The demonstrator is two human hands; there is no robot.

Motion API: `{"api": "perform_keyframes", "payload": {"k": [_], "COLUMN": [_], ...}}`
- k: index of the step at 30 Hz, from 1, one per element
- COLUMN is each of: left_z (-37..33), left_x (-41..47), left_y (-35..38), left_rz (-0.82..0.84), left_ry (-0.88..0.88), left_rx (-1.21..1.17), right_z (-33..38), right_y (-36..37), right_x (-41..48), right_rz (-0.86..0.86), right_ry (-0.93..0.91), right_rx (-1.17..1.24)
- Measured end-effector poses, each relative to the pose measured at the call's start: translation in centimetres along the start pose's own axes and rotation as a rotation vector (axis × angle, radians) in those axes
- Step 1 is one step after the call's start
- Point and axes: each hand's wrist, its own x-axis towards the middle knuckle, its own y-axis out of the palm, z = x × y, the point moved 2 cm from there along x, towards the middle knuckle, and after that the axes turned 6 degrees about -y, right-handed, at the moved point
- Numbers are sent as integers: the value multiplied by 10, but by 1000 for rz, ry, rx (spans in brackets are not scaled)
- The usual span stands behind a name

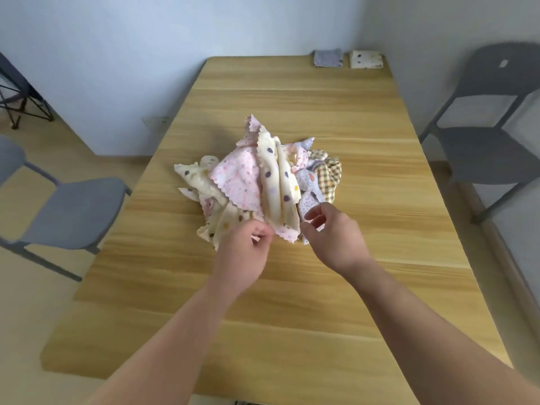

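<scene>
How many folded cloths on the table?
2. A grey cloth and a cream dotted cloth lie side by side at the far right corner of the table. The loose pile mid-table could hide more.

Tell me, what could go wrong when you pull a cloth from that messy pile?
The left hand pinches the pink cloth, and the cream dotted cloth lies over it, so pulling may drag both along. The right hand is close by and could snag the lilac cloth too.
</scene>
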Motion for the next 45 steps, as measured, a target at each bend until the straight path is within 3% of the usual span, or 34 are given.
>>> {"api": "perform_keyframes", "payload": {"k": [5, 8, 12, 17, 23, 28, 33, 38, 45], "left_z": [24, 34, 40, 38, 38, 32, 18, -4, -1], "left_x": [11, 1, -16, -32, -38, -38, -40, -56, -76], "left_y": [15, 8, -14, -34, -31, -27, -26, -40, -65], "left_rz": [-104, -148, -156, -93, -56, -19, -16, -165, -342], "left_ry": [100, 198, 264, 374, 414, 462, 500, 573, 608], "left_rx": [-114, -151, -114, -37, 40, 114, 165, 30, -17], "right_z": [-15, -10, 3, 16, 50, 78, 94, 102, 92], "right_y": [32, 49, 49, 42, 33, 18, 1, -15, -20], "right_x": [4, 7, -2, -29, -57, -77, -103, -121, -131], "right_rz": [-57, -175, -293, -316, -384, -437, -412, -426, -450], "right_ry": [-197, -255, -204, -201, -347, -461, -444, -343, -238], "right_rx": [-247, -384, -350, -391, -443, -411, -273, 20, 174]}}
